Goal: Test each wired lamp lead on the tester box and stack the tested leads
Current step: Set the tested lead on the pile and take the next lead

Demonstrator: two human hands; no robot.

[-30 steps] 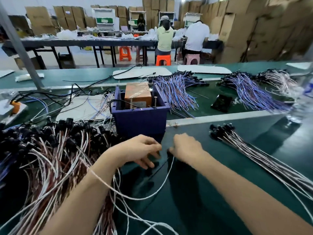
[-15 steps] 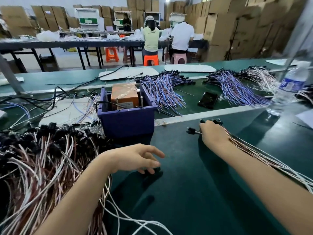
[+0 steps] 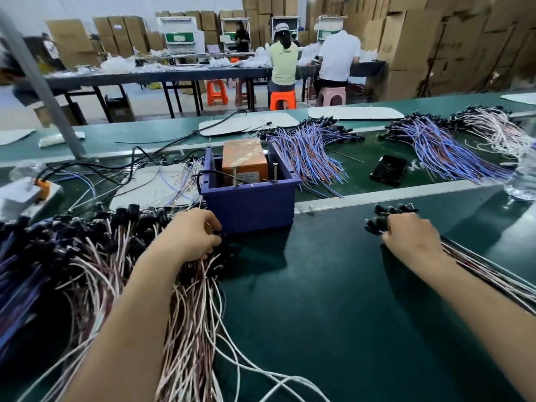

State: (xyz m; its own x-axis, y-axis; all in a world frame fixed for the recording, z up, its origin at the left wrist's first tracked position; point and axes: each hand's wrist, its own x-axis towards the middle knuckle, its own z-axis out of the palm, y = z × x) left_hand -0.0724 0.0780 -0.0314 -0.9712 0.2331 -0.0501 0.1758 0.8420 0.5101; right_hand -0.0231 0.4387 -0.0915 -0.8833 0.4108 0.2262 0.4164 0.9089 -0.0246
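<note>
- Many untested leads [image 3: 95, 256] lie in a big pile left of the tester box [image 3: 249, 207], with their black sockets [image 3: 127, 213] toward it.
- The left hand [image 3: 191, 236] is at the pile's edge, just beside the box's front left corner. Its fingers are bent down among the sockets, and I cannot tell if it holds one.
- The right hand [image 3: 412, 239], right of the box, curls its fingers round the socket ends of the stack of tested leads [image 3: 493, 274].

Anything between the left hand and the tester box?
Nothing visible. The left hand grips untested leads right beside the blue tester box, at its near left corner. Bare green mat lies in front of the box, and its top is open.
</note>
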